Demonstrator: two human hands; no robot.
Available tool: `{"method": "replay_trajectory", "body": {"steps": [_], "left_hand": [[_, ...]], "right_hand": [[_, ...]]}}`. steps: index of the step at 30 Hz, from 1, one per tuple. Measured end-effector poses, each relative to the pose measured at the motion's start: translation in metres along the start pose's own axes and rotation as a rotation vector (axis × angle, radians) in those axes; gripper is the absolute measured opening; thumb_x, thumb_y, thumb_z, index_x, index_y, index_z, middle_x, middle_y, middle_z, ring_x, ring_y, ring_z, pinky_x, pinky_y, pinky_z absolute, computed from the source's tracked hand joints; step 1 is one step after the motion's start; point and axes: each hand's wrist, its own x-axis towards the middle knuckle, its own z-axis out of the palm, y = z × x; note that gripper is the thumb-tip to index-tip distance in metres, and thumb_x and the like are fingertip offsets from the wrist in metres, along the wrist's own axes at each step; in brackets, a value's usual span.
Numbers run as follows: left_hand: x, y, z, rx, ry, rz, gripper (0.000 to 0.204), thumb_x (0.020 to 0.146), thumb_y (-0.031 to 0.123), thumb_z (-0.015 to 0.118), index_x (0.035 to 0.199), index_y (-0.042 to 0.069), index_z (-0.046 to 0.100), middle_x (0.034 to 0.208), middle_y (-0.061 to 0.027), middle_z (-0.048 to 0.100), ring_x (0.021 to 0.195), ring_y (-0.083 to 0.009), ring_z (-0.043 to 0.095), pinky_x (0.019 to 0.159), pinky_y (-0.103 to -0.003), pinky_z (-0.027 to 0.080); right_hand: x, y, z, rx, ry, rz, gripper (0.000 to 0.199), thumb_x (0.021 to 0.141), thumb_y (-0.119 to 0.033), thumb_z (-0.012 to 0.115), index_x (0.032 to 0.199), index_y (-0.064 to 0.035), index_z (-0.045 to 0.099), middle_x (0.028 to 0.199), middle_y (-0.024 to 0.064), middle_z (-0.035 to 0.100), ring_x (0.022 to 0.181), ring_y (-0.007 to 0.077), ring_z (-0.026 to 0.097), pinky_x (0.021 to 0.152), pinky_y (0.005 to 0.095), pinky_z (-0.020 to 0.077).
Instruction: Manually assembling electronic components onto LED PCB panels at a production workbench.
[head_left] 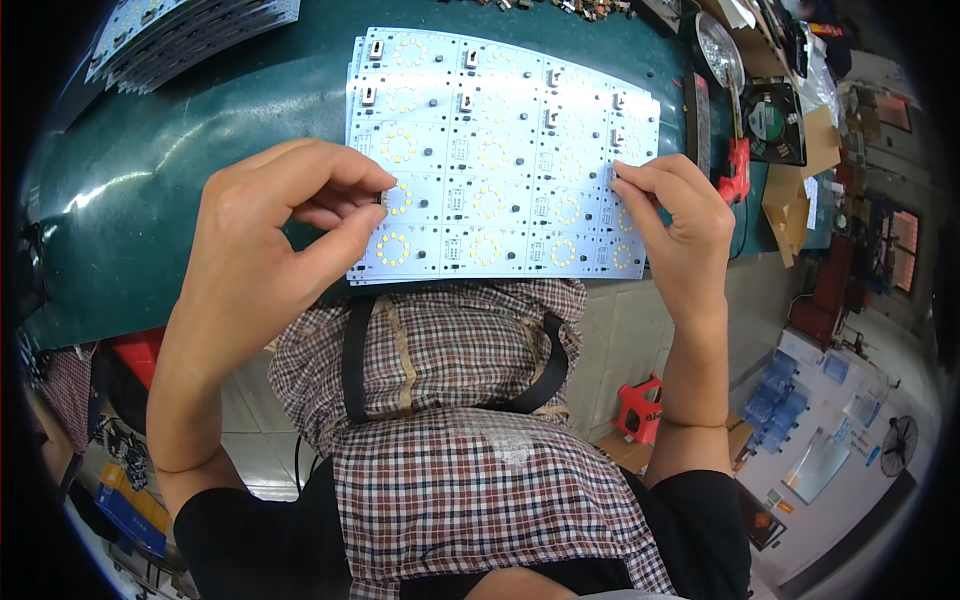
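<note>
A white circuit board panel (512,205) lies on the green table, on top of at least one more panel. Rings of yellow LEDs (487,203) repeat across it, and small slide switches (466,102) sit in its far two rows. At the panel's left edge my left hand (285,215) is closed in a pinch, thumb and forefinger round a small dark part mostly hidden by the fingertips. Over the right side my right hand (678,205) also pinches, with a tiny dark part (615,170) showing at its fingertips, close to the board; its kind is unclear.
A stack of similar panels (190,45) stands at the far left of the green table (200,130). Loose small parts (590,8) lie at the far edge. To the right are a red-handled tool (736,170), a black tray (776,125) and an open cardboard box (788,205).
</note>
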Motion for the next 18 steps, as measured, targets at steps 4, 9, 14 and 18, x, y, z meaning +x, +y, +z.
{"method": "replay_trajectory", "body": {"steps": [4, 9, 14, 18], "left_hand": [[-0.0007, -0.0014, 0.0006, 0.012, 0.004, 0.015, 0.018, 0.085, -0.002, 0.072, 0.103, -0.003, 0.074, 0.093, -0.0076, 0.072, 0.082, -0.0123, 0.07, 0.073, -0.023, 0.054], [-0.0007, -0.0024, 0.0025, 0.03, 0.002, 0.028, 0.018, 0.085, -0.003, 0.072, 0.103, -0.003, 0.073, 0.093, -0.0083, 0.072, 0.082, -0.0125, 0.07, 0.073, -0.023, 0.054], [0.0003, -0.0015, 0.0023, 0.02, 0.005, 0.039, 0.018, 0.085, -0.004, 0.072, 0.103, -0.004, 0.073, 0.093, -0.0087, 0.072, 0.082, -0.0131, 0.071, 0.074, -0.024, 0.056], [-0.0011, 0.0044, 0.0005, 0.029, -0.003, 0.005, 0.019, 0.084, -0.005, 0.072, 0.103, -0.004, 0.074, 0.092, -0.0087, 0.071, 0.082, -0.0136, 0.071, 0.073, -0.024, 0.056]], "right_hand": [[0.0032, -0.0013, -0.0041, -0.06, -0.03, -0.077, 0.015, 0.082, 0.005, 0.078, 0.096, 0.0023, 0.075, 0.084, 0.0106, 0.067, 0.067, 0.0232, 0.066, 0.059, 0.0317, 0.051], [0.0034, 0.0011, -0.0058, -0.113, -0.081, -0.104, 0.015, 0.082, 0.003, 0.076, 0.097, 0.0012, 0.075, 0.084, 0.0097, 0.066, 0.067, 0.0247, 0.066, 0.059, 0.0343, 0.0516], [0.0033, -0.0018, -0.0078, -0.215, -0.091, -0.171, 0.018, 0.083, 0.008, 0.074, 0.101, 0.0023, 0.076, 0.085, 0.0102, 0.067, 0.069, 0.0204, 0.065, 0.06, 0.0303, 0.0499], [0.0085, -0.0037, -0.0101, -0.17, -0.141, -0.12, 0.017, 0.082, 0.008, 0.075, 0.099, 0.0023, 0.076, 0.083, 0.01, 0.067, 0.068, 0.0197, 0.065, 0.061, 0.0314, 0.0506]]}}
